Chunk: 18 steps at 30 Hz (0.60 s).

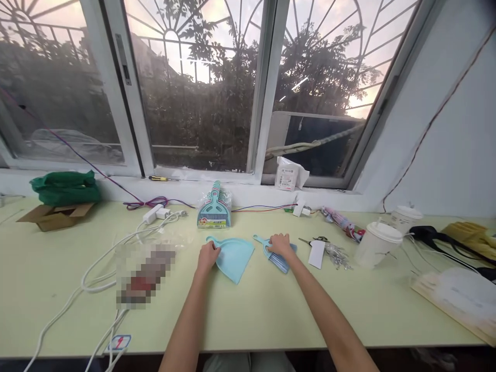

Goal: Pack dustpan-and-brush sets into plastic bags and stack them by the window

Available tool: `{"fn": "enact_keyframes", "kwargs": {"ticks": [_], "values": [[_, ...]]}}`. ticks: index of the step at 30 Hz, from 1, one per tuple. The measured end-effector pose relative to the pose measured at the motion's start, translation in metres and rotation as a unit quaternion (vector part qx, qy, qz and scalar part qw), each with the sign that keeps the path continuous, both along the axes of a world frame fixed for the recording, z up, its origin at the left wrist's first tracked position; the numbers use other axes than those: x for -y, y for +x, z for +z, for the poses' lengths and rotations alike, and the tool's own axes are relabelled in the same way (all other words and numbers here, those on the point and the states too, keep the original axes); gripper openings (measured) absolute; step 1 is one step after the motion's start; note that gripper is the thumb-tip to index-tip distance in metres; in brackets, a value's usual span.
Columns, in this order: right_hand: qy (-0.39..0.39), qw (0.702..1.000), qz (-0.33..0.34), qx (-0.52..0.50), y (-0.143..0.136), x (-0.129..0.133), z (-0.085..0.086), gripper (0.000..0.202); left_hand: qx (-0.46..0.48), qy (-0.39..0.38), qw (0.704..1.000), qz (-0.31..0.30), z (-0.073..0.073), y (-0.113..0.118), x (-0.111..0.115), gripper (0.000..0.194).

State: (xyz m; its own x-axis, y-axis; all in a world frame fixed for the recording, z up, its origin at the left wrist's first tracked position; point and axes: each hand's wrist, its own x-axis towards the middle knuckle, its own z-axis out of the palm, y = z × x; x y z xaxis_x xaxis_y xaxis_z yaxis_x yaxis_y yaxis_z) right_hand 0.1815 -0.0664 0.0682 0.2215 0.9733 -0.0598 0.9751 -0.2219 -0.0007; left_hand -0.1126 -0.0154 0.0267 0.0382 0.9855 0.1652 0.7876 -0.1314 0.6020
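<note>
A light-blue dustpan (235, 257) lies on the table, its handle pointing to the back left. My left hand (209, 254) is closed on the dustpan's left edge, close to the handle. To the right of it is a small light-blue hand brush (279, 262) with blue-grey bristles. Over the top of this brush my right hand (280, 244) is closed, with its fingers curled on the body and hiding part of it. Behind both hands, a wrapped stack of dustpan and brush sets (215, 209) stands against the wall below the window.
Scissors (325, 240), a white card (316, 254) and silvery twist ties (338, 255) lie right of the brush. Farther right stand lidded white cups (376, 245). White cables (103, 281) and a blurred patch are at left, near a cardboard box (58, 216) and green bag (65, 188).
</note>
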Motion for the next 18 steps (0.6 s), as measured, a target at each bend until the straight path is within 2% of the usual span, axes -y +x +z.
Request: {"fn": "enact_keyframes", "kwargs": {"ticks": [3, 7, 10, 13, 15, 18], "values": [[-0.008, 1.000, -0.009, 0.012, -0.005, 0.007, 0.008, 0.023, -0.001, 0.008, 1.000, -0.005, 0.000, 0.010, 0.003, 0.014], [0.054, 0.997, 0.001, -0.057, -0.007, 0.024, 0.023, 0.021, 0.056, -0.016, 0.998, -0.037, -0.003, 0.034, 0.017, 0.013], [0.077, 0.993, 0.049, -0.081, -0.021, 0.031, 0.024, 0.021, 0.137, -0.064, 0.977, -0.153, -0.004, 0.059, 0.034, 0.019], [0.068, 0.994, 0.075, -0.034, -0.043, 0.031, 0.012, 0.018, 0.161, -0.087, 0.938, -0.295, -0.002, 0.071, 0.047, 0.035], [0.055, 0.995, 0.078, -0.013, -0.052, 0.030, 0.003, 0.016, 0.113, -0.034, 0.935, -0.334, 0.001, 0.069, 0.049, 0.037], [0.050, 0.994, 0.090, -0.019, -0.055, 0.026, -0.003, 0.016, 0.022, 0.134, 0.944, -0.299, 0.005, 0.057, 0.043, 0.026]]}}
